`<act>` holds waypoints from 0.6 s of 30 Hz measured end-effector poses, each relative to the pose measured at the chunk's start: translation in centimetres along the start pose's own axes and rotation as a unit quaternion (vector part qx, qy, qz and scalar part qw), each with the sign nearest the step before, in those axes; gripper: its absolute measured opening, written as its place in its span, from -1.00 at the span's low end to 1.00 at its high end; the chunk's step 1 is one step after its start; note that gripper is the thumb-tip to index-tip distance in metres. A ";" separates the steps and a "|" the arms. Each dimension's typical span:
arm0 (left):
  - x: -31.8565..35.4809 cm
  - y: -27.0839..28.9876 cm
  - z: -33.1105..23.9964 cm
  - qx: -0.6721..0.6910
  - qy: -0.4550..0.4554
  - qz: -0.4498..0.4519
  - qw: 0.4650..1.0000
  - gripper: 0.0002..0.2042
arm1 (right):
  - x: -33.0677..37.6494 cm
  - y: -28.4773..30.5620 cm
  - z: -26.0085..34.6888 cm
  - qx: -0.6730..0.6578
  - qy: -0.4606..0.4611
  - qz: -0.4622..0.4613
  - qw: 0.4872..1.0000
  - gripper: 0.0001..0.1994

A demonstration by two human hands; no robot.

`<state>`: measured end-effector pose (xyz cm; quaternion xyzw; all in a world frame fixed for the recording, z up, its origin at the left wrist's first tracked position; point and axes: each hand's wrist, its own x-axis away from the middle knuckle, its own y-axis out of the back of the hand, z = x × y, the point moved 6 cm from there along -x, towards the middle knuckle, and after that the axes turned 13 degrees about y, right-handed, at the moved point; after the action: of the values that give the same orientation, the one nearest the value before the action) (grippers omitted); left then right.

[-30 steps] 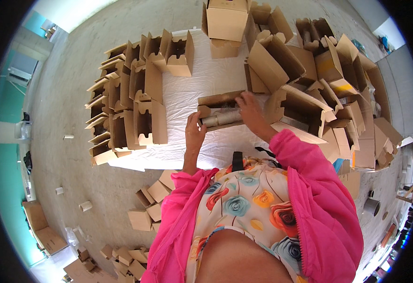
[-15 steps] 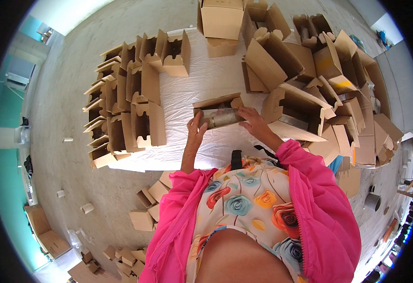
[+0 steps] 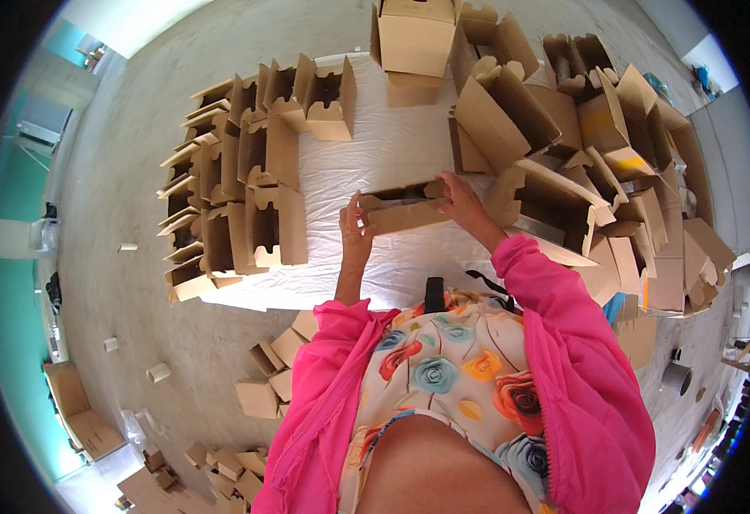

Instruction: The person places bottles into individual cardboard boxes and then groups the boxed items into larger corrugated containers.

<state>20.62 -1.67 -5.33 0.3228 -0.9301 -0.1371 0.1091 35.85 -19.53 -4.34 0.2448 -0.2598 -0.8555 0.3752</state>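
Note:
Over the white-covered table (image 3: 392, 278), a long narrow cardboard box (image 3: 409, 218) is held between my two hands, its long side facing me and its open top dark. My left hand (image 3: 354, 230) grips the box's left end, fingers bent round the corner. At the right end, my right hand (image 3: 463, 202) has its fingers over the top edge. Little of the box's inside shows from here. Nearest to my right hand lies a larger open cardboard box (image 3: 550, 210) in the heap at right.
Rows of open narrow boxes (image 3: 259, 163) stand at the table's left. A jumbled heap of cardboard boxes (image 3: 640, 171) fills the right, and a tall carton (image 3: 415, 38) stands at the far edge. Small cartons (image 3: 259, 398) and a short tube (image 3: 158, 373) lie on the floor.
The held box has tilted, so its near side now faces me and the pale roll seen inside is mostly hidden. My right hand has shifted up onto the top edge.

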 end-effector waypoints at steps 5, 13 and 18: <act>-0.1 0.2 1.4 -0.071 -0.058 -0.001 0.996 -0.49 | 1.2 -0.8 -0.5 0.067 0.013 0.013 0.998 -0.45; -2.0 -0.5 5.3 0.041 0.109 -0.038 0.992 -0.78 | 2.5 -2.2 -1.5 -0.124 -0.102 -0.012 0.987 -0.57; -1.6 -1.8 4.5 0.186 0.369 0.015 0.911 -0.44 | 2.8 -2.7 -2.2 -0.215 -0.179 -0.018 0.960 -0.59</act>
<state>21.60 -1.18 -10.37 0.3508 -0.8370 0.1687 0.3846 34.12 -20.72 -8.27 0.0062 -0.1282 -0.9274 0.3514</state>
